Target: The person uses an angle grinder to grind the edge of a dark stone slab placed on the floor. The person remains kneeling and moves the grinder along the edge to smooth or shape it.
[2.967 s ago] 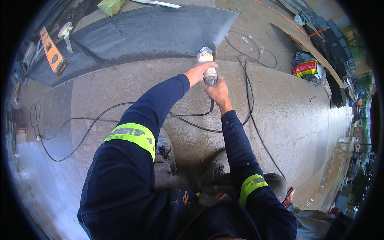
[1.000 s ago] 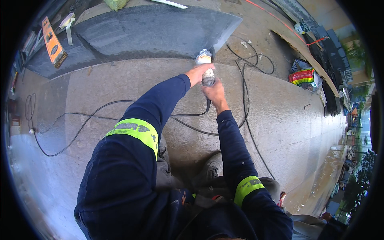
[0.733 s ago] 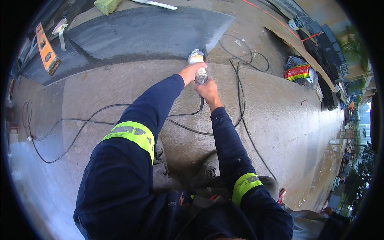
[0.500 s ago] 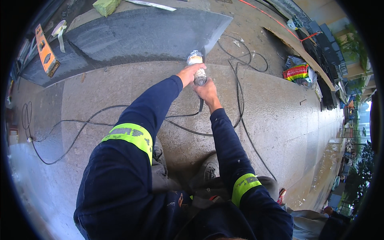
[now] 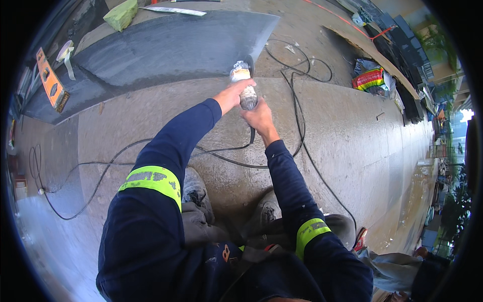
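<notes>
I've got both hands on the angle grinder (image 5: 243, 83): left hand (image 5: 232, 95) wrapped round its front, right hand (image 5: 260, 117) closed on the rear body. Grinder sits at the near edge of the dark stone slab (image 5: 166, 50) w/ its black cable (image 5: 302, 126) trailing back over the concrete floor (image 5: 352, 146). Orange spirit level (image 5: 50, 85) lies well apart, far left.

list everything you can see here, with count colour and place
grinder: 1, grey, both hands on it at the slab's edge
slab: 1, dark grey, far side
floor: 1, pale concrete
cable: black, looping over the floor
level: 1, orange, far left
sponge: 1, green, top left
sack: 1, red, yellow and green, far right
shoes: 2, grey, below the hands
left hand: 1, on the grinder
right hand: 1, on the grinder
</notes>
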### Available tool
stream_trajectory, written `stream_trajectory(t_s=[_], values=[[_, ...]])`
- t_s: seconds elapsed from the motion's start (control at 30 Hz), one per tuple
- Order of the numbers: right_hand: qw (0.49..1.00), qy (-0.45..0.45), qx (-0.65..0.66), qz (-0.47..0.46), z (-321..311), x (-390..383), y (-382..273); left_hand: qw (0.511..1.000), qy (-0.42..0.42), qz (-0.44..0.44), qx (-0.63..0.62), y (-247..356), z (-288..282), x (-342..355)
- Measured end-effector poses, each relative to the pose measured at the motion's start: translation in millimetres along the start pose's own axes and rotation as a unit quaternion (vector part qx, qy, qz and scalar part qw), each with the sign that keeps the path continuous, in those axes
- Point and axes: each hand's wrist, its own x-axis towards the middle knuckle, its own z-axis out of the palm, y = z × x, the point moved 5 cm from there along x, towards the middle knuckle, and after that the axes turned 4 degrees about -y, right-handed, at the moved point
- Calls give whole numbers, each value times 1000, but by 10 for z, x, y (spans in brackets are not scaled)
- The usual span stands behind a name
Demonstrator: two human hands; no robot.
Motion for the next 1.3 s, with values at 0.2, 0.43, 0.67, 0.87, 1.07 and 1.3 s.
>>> stream_trajectory(t_s=[0.2,0.43,0.67,0.87,1.07,1.3], values=[[1000,13,-8,-11,44,49,13,999,40,-10,4,22,20,44],[1000,19,-16,-2,151,251,64,989,-84,107,63,51,-147,-14],[999,31,-5,-9,221,326,82,999,43,19,10,-64,-277,306],[1000,6,13,-1,163,192,90,999,52,-12,5,-53,-183,330],[1000,12,-6,-18,74,70,64,997,79,-24,4,11,10,112],[998,45,-5,-31,67,32,44,998,59,-5,-8,-9,23,85]])
